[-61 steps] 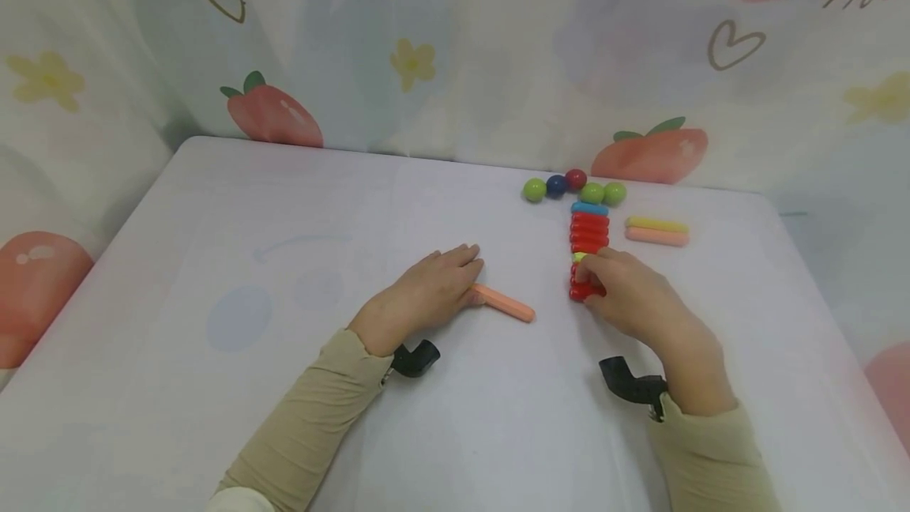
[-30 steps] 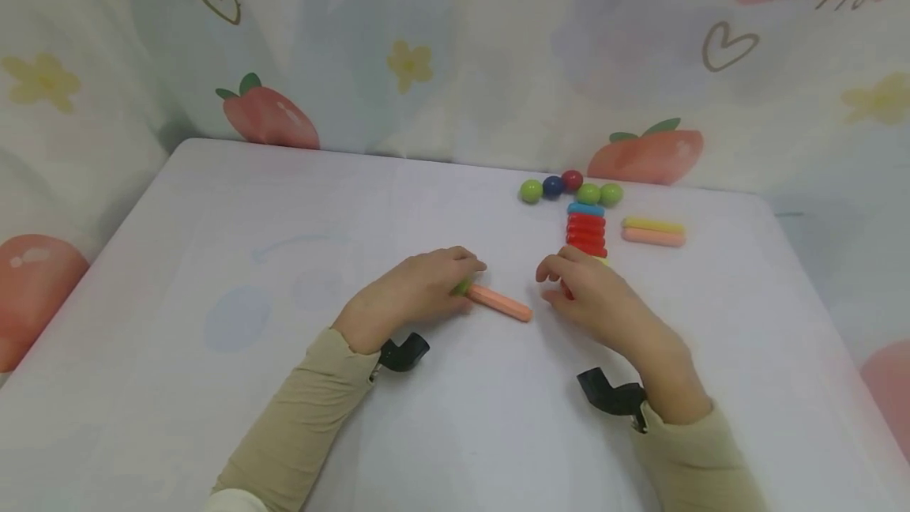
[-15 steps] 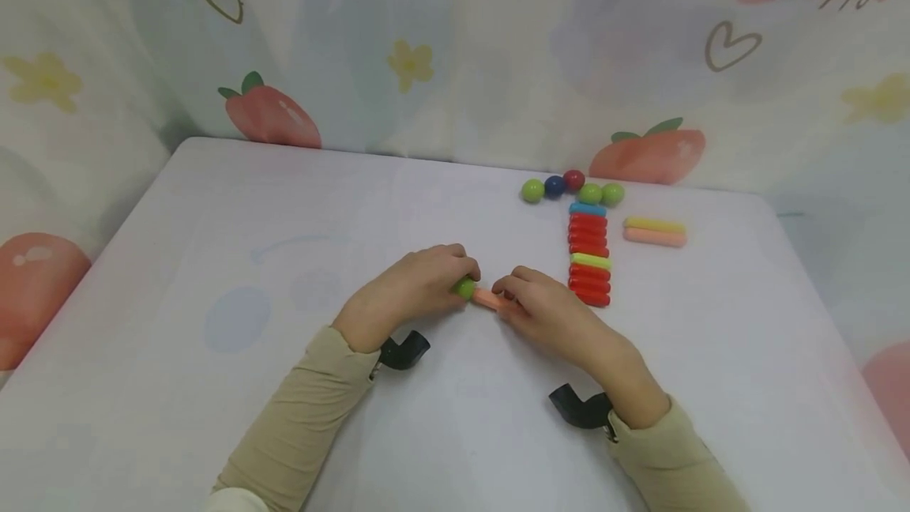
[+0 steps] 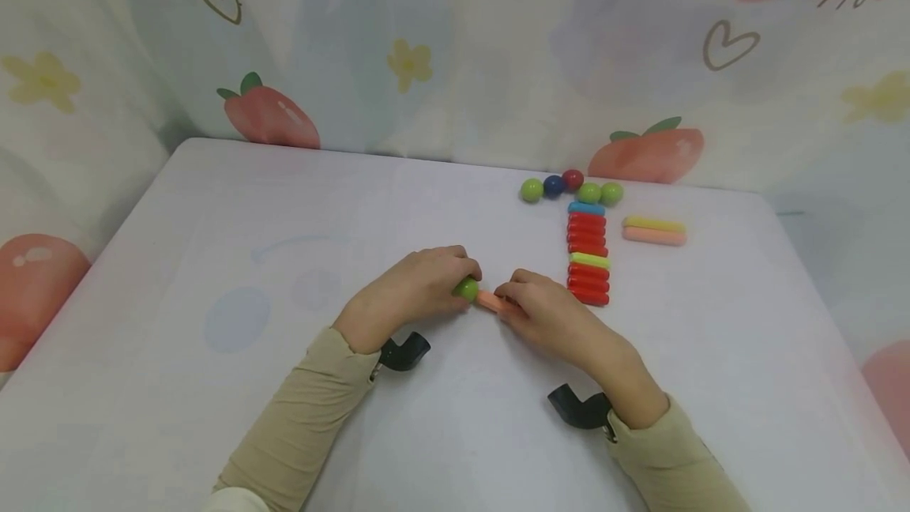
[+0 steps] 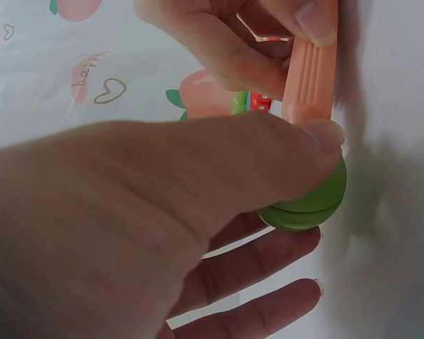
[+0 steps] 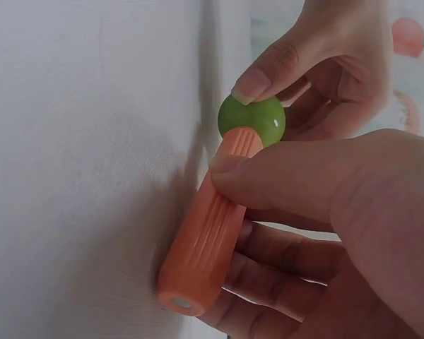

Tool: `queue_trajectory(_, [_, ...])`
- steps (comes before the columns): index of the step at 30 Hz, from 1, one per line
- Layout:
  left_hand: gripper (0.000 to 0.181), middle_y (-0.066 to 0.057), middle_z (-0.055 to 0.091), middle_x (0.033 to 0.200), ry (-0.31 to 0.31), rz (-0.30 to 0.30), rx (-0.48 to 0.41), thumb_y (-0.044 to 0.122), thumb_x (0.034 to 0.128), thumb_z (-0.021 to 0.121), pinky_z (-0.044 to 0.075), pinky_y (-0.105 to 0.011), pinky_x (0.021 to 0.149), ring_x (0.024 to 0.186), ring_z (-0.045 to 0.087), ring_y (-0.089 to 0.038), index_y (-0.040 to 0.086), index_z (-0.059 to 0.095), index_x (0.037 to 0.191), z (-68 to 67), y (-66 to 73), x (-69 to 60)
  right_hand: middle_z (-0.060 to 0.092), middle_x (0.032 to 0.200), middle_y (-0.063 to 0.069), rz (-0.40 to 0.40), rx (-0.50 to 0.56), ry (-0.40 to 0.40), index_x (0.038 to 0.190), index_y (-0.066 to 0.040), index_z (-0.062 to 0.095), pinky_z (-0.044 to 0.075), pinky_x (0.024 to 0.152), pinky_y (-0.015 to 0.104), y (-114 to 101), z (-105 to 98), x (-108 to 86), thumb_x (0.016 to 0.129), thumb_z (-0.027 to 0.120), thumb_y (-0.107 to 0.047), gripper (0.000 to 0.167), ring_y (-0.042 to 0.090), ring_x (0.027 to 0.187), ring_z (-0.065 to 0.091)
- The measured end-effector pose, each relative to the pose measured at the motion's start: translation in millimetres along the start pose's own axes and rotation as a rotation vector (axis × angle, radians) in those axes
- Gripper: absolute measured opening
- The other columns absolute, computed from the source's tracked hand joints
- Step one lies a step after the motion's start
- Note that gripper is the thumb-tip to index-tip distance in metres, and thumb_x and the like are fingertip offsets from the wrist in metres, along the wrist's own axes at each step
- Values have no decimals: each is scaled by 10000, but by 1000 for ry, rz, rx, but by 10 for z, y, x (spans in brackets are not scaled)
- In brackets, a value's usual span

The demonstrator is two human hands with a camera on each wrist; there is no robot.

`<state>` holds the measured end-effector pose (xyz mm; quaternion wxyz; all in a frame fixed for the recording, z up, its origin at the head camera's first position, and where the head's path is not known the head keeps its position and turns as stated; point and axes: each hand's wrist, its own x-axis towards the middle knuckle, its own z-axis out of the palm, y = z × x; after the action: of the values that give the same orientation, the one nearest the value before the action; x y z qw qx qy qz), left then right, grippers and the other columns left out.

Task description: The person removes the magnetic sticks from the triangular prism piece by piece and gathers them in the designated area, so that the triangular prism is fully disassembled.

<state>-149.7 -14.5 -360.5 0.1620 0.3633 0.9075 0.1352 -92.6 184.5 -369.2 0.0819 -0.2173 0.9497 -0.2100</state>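
Observation:
My left hand [image 4: 408, 291] pinches a glossy green ball [image 4: 467, 289] between thumb and fingers, just above or on the white tabletop. An orange magnetic rod [image 6: 208, 226], ribbed and with a small metal spot in its end, is gripped by my right hand [image 4: 558, 318]. The rod's far end meets the ball in the right wrist view. In the left wrist view my left thumb covers much of the ball [image 5: 311, 201], and its tip lies near the end of the rod [image 5: 312, 81]. The right fingers hide most of the rod in the head view.
Right of my hands lies a column of red rods [image 4: 588, 229] with a yellow-green rod [image 4: 590, 261] among them and a blue rod [image 4: 586, 209] on top. Behind are several balls [image 4: 554, 186]. A yellow rod [image 4: 655, 224] and a peach rod [image 4: 654, 237] lie farther right.
My right hand has left the column of red rods, moved left and taken hold of the orange rod. The green ball, hidden at first under my left hand, now shows.

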Motion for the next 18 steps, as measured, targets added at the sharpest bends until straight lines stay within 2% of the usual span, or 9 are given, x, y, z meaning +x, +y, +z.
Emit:
queue_trajectory(9, [307,-4,630,1063,9,10,9,205,876,761,511,-313,816,894,579,-141,152,685,1168,-10,5,-10,578,816,7,27,5,-11,1083,-41,740,507,671,209,-16,-3,-12,892,742,-158,224,109,719,531])
queue_trajectory(18, [313,-1,632,1070,0,12,11,219,874,769,513,-311,815,902,580,-138,154,683,1168,-1,3,-11,571,792,5,31,-12,-9,1066,-37,743,494,649,203,-45,-4,-15,885,748,-152,214,104,694,520])
